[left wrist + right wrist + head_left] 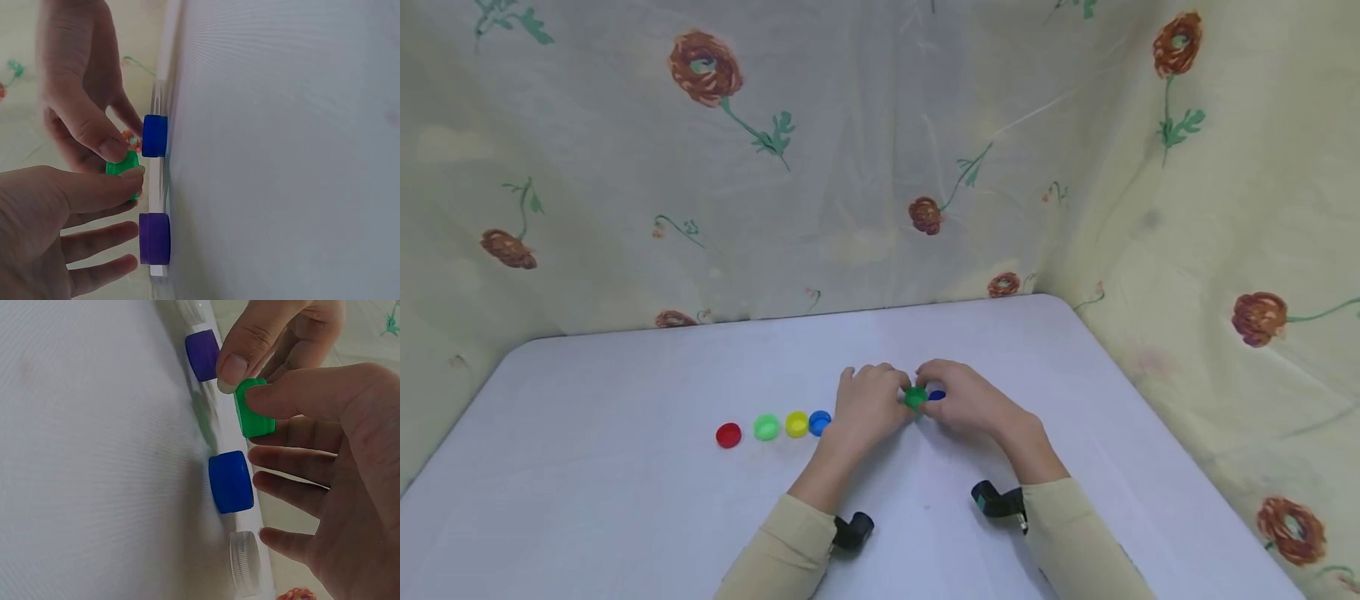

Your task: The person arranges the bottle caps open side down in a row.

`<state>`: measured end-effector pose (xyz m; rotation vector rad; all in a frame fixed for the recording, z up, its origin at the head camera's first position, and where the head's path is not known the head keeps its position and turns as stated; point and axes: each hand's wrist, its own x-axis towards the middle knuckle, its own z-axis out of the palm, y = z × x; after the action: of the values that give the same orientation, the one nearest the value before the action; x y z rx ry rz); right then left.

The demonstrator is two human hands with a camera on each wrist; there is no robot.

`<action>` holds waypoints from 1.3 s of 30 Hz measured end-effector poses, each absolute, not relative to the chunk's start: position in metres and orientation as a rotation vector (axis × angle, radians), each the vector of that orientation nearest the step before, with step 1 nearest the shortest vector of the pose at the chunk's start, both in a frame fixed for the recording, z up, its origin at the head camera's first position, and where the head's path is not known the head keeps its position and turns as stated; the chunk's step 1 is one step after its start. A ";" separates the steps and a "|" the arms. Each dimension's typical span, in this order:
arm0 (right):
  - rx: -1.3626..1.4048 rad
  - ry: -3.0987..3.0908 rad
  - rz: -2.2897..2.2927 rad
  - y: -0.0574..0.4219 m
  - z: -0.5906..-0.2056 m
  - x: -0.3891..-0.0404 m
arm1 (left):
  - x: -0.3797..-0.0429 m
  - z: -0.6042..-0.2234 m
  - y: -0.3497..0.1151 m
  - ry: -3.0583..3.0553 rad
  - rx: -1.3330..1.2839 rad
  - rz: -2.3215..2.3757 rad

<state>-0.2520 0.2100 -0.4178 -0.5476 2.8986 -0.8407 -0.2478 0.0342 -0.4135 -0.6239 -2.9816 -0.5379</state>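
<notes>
A small green bottle cap (915, 397) is pinched between thumb and fingers of both my left hand (870, 403) and my right hand (973, 402), a little above the white table. In the left wrist view both thumbs lie on the green cap (123, 165). Below it on the table, a dark blue cap (230, 482) stands by the right hand's fingers. By the left hand's outer fingers stands a purple cap (155, 239), which the left hand hides in the head view. A clear ribbed cap (244, 563) stands beyond the blue one.
To the left of the hands, a red cap (728, 435), a light green cap (767, 427), a yellow cap (797, 424) and a blue cap (820, 423) form a row on the table (587, 500). Flowered cloth (842, 125) hangs behind the table's far edge.
</notes>
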 end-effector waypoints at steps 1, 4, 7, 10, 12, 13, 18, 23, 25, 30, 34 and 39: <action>-0.546 2.897 -0.850 0.210 -0.417 -0.252 | -0.248 -0.413 0.034 -2.975 -0.627 -0.539; -0.555 2.888 -0.879 0.211 -0.416 -0.252 | -0.246 -0.412 0.031 -2.957 -0.636 -0.530; -0.563 2.867 -0.922 0.212 -0.414 -0.252 | -0.246 -0.412 0.030 -2.941 -0.650 -0.530; -0.563 2.835 -0.957 0.214 -0.414 -0.253 | -0.245 -0.412 0.029 -2.924 -0.663 -0.525; -0.557 2.814 -0.980 0.214 -0.413 -0.253 | -0.245 -0.411 0.028 -2.905 -0.674 -0.527; -0.550 2.804 -0.993 0.215 -0.413 -0.254 | -0.246 -0.411 0.027 -2.894 -0.680 -0.521; -0.535 2.773 -1.037 0.216 -0.411 -0.254 | -0.248 -0.411 0.026 -2.870 -0.689 -0.483; -0.485 2.769 -1.034 0.216 -0.411 -0.254 | -0.249 -0.412 0.024 -2.872 -0.692 -0.452; -0.466 2.770 -1.038 0.216 -0.411 -0.253 | -0.249 -0.413 0.024 -2.875 -0.692 -0.461; -0.473 2.771 -1.058 0.217 -0.409 -0.253 | -0.249 -0.414 0.023 -2.884 -0.685 -0.471; -0.479 2.775 -1.064 0.215 -0.408 -0.253 | -0.249 -0.414 0.021 -2.889 -0.679 -0.457; -0.490 2.799 -1.055 0.215 -0.408 -0.252 | -0.250 -0.414 0.021 -2.902 -0.671 -0.455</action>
<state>-0.2521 0.2147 -0.4082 -0.4900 2.7989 -1.0549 -0.2499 0.0205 -0.4136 -0.6709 -2.9021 -0.4551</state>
